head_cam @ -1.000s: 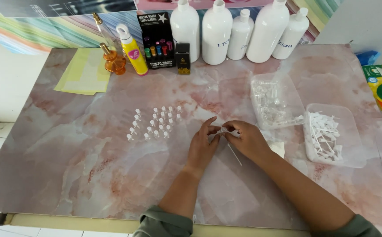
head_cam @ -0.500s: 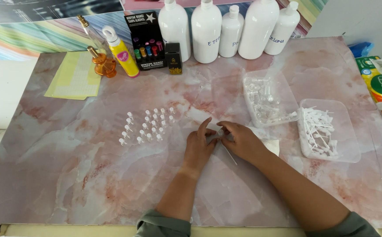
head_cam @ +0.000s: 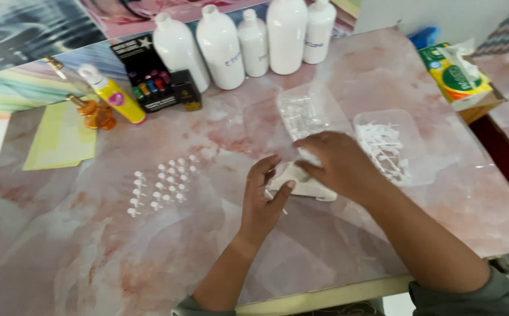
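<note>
Both grips pinch one white tissue point(head_cam: 302, 184) on the surface point(head_cam: 219, 246).
Left hand point(head_cam: 264, 196) fingers curl at its edge; right hand point(head_cam: 336, 164) closes over it, beside the clear trays point(head_cam: 324, 111).

Bottles point(head_cam: 253, 42) behind caps point(head_cam: 161, 182)

The right hand point(head_cam: 339, 164) lies over most of a white folded piece point(head_cam: 301, 186), and what its fingers pinch cannot be seen. Just beyond it, the contents of the clear bag point(head_cam: 307, 114) blur into white specks. The tall white bottles point(head_cam: 219, 50) far ahead lose their tops at the upper edge. Both forearms run off the bottom.
</note>
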